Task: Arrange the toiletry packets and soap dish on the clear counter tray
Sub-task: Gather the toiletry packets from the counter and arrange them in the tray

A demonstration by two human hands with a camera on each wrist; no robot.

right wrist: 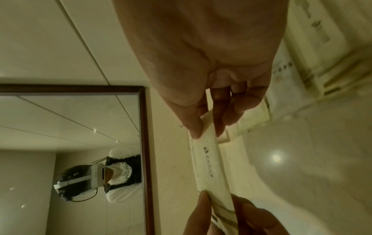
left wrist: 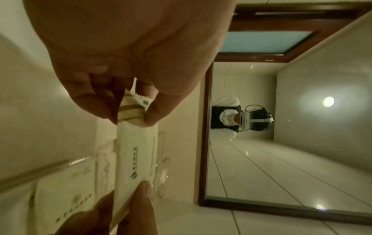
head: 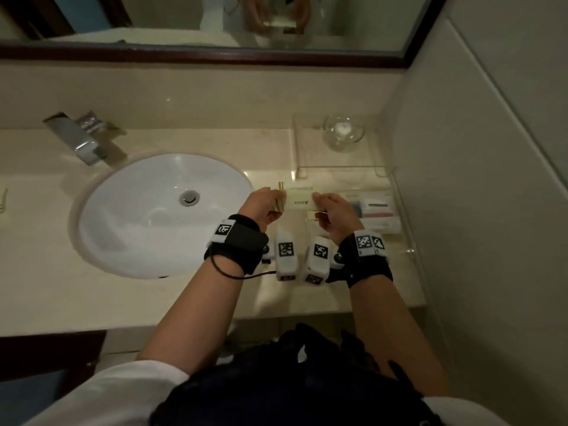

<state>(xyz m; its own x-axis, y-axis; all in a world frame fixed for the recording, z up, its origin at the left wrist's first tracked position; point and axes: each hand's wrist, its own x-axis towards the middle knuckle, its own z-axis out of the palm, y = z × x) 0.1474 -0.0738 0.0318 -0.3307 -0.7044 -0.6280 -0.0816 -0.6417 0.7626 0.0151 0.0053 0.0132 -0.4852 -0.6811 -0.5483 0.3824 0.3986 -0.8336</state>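
Observation:
A cream toiletry packet (head: 299, 199) with gold stripes at one end is held level above the counter, just right of the sink. My left hand (head: 264, 204) pinches its striped end (left wrist: 132, 111) and my right hand (head: 330, 210) pinches the plain end (right wrist: 203, 125). The same packet (left wrist: 136, 152) runs between both hands in the wrist views (right wrist: 209, 165). The clear counter tray (head: 381, 170) stands at the right by the wall. A round glass soap dish (head: 343, 131) sits in its far part. More packets (head: 376, 207) lie in its near part.
A white oval sink (head: 153, 216) with a chrome tap (head: 83, 136) fills the counter's left. A dark-framed mirror (head: 215, 53) runs along the back. A tiled wall (head: 476, 149) closes the right side, close to the tray.

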